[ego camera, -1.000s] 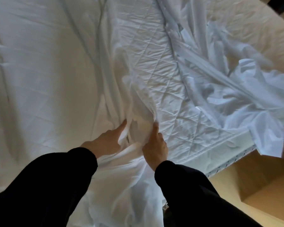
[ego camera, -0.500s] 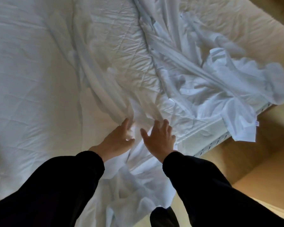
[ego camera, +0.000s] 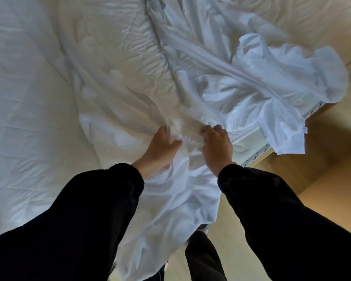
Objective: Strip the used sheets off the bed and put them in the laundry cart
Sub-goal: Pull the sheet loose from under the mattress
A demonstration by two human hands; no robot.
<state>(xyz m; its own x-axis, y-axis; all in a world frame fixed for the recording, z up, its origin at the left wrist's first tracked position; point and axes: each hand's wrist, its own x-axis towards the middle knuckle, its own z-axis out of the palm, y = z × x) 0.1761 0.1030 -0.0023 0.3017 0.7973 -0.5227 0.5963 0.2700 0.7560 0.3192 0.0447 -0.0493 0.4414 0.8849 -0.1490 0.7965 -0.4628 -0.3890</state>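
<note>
A white sheet [ego camera: 114, 94] covers most of the bed, and its near part hangs bunched over the bed edge between my arms. My left hand [ego camera: 162, 145] and my right hand [ego camera: 216, 146] sit close together near the bed's edge, each with fingers curled into a fold of this sheet. A second crumpled white sheet [ego camera: 272, 86] lies in a heap at the right corner, one flap hanging over the edge. Quilted mattress padding [ego camera: 312, 19] shows bare at the far right. No laundry cart is in view.
The bed's corner edge [ego camera: 257, 153] runs diagonally at the right, with tan floor [ego camera: 332, 179] beyond it. My dark trouser leg [ego camera: 203, 258] stands against the bed below the hanging sheet.
Both hands went from flat, extended fingers to closed fingers pinching the sheet. More cloth has gathered toward me, and the exposed quilted strip in the middle is now covered.
</note>
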